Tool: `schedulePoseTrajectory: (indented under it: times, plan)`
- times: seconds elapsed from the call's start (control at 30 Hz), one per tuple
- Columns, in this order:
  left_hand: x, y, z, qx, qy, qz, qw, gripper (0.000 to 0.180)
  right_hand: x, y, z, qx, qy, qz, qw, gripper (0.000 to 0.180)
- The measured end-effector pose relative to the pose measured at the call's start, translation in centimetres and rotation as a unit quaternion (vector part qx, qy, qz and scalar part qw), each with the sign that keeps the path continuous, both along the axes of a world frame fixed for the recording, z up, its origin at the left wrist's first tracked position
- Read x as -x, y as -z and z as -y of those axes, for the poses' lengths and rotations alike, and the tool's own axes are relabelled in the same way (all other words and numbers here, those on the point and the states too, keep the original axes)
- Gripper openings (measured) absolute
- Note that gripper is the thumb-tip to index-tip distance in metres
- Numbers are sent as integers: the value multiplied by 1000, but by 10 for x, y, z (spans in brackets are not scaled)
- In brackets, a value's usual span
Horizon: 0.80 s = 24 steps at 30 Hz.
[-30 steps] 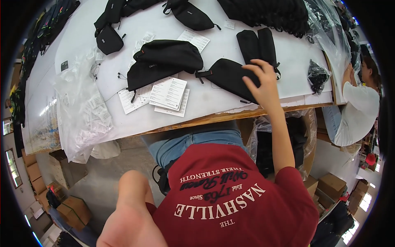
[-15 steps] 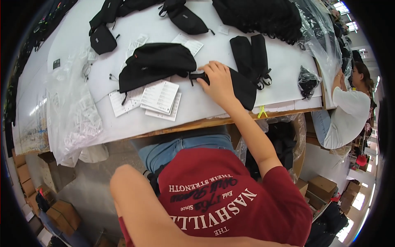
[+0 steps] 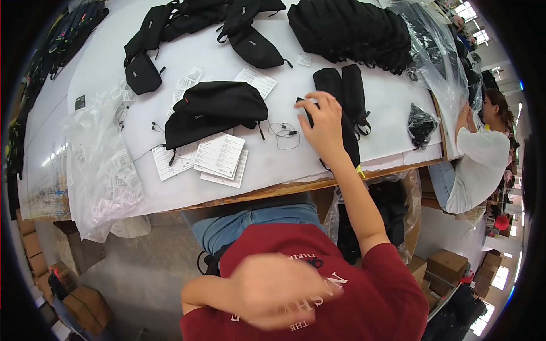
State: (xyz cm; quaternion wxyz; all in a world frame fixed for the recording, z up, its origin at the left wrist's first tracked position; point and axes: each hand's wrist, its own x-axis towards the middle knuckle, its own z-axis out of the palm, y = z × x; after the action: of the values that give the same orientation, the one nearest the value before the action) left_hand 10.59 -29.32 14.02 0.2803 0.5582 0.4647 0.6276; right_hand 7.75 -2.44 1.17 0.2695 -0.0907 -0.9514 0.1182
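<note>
My right hand [image 3: 324, 126] is at the right of the table, its bent fingers and thumb around the upper end of a slim black pouch [image 3: 351, 149]. Part of that pouch is hidden beneath the hand and wrist. My left hand [image 3: 278, 291] is raised in front of my red shirt, near the camera; motion smears its fingers. A larger black bag [image 3: 219, 108] lies on the table, partly over white printed cards [image 3: 220, 154]. Between it and my right hand is a thin black looped cord [image 3: 284, 136].
Two narrow black pouches [image 3: 354, 94] lie beyond my right hand. A black pile [image 3: 350, 31] and more black pouches [image 3: 256, 46] are at the back. Clear plastic [image 3: 102, 165] drapes over the left edge. A person in white [image 3: 482, 156] stands at right.
My right hand has moved right, shifting the slim pouch with it and uncovering the looped cord. My left hand has come into view in front of my shirt.
</note>
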Motion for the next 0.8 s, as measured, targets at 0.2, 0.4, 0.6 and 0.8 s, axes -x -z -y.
schedulePoseTrajectory:
  times: [0.2,0.4,0.6,0.8]
  plan:
    - [76,113,13,289,-530,-140,785,29,-5,28,9,43,-3,90,995,15]
    - [100,166,15,390,-524,-235,720,61,13,42,-2,-19,2,134,991,14]
    - [96,161,18,401,-546,-248,692,64,10,-10,7,156,-44,104,981,12]
    - [106,162,25,387,-545,-251,700,55,-2,-72,30,627,-165,-56,759,7]
